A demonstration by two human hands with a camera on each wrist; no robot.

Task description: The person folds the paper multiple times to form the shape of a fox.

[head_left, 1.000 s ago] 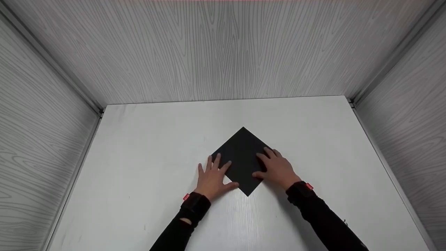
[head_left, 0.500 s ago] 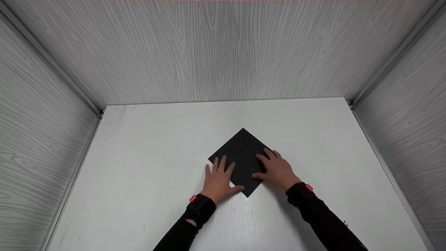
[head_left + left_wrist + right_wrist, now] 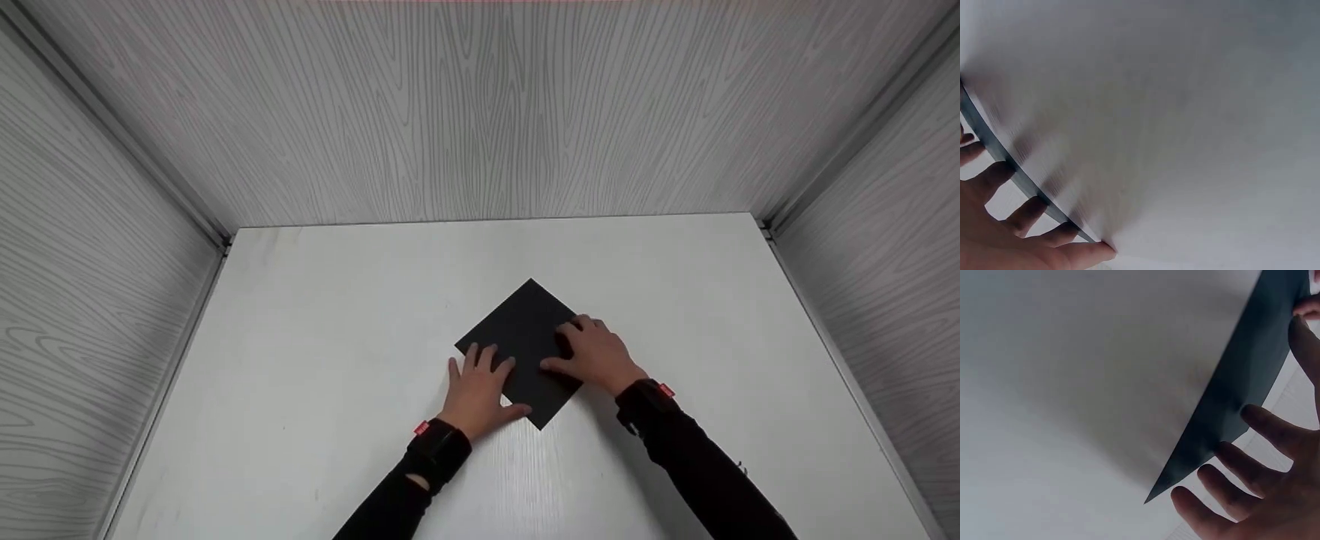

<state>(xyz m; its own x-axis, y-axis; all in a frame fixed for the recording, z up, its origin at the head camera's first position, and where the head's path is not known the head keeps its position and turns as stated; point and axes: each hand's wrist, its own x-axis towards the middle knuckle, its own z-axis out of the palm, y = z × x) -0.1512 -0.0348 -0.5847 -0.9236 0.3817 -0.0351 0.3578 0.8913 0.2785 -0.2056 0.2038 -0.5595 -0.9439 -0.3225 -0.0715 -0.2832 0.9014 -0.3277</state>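
Observation:
A square black sheet of paper [image 3: 525, 322] lies on the white table, turned so that one corner points away from me. My left hand [image 3: 474, 397] spreads its fingers along the near left edge, fingertips and thumb touching the sheet. On the right side, my right hand [image 3: 598, 355] rests with fingertips and thumb on the sheet, covering its right corner. From the left wrist, the black sheet [image 3: 994, 145] shows as a thin dark strip beneath the fingertips. In the right wrist view the black sheet [image 3: 1235, 382] appears at a slant, with outstretched fingers touching it.
The white table [image 3: 322, 315] is bounded by a grey wood-grain back panel [image 3: 480, 112]. Similar panels rise at the left [image 3: 90, 300] and right [image 3: 877, 225]. Dark bands [image 3: 439, 450] circle both wrists.
My left hand has slid right along the sheet's edge, uncovering the left corner. My right hand has moved slightly away from me, showing more of the near right edge. The view shifts a little.

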